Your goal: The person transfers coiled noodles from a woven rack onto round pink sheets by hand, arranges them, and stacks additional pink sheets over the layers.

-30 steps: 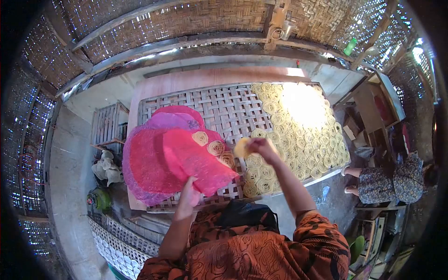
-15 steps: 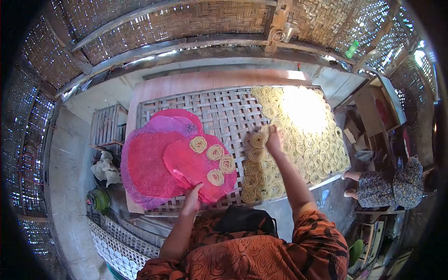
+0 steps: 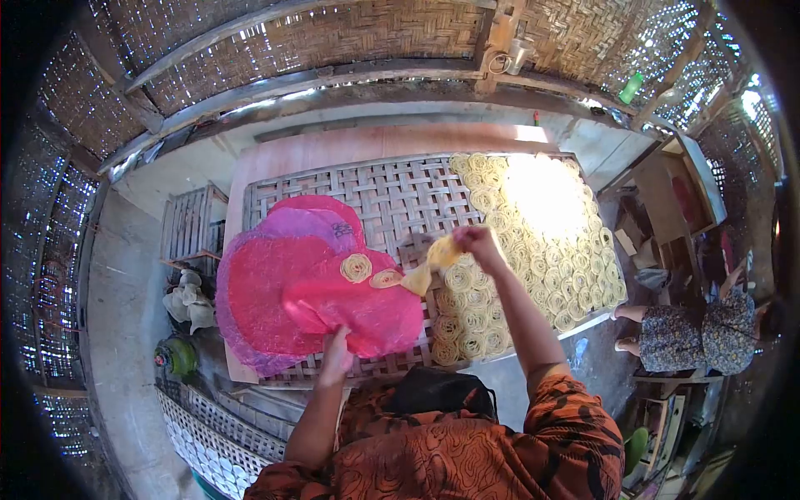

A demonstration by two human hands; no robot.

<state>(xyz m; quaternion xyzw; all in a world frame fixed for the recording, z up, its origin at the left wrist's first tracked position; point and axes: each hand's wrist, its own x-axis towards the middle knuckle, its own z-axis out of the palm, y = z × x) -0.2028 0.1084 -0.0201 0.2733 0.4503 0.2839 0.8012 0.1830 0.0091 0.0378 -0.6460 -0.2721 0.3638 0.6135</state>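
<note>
My left hand is closed on the near edge of a bright pink sheet, which bunches up above the fingers. Two pale yellow coils, like noodle nests, show on this sheet: a round coil and a flatter one beside it. Closed fingers of my right hand grip a smeared yellow strip of coils that stretches down to the sheet's right edge. Below that hand, rows of coils cover the right part of a woven bamboo tray.
More pink and purple sheets lie under the held one. Strong sunlight falls on the coils at the back right. Another person is at the right. A slatted rack and a green gas cylinder stand at the left.
My right hand has moved up and left from the coil rows and now holds yellow coils. Two coils on the pink sheet no longer show there, and the sheet's near part is lifted and folded.
</note>
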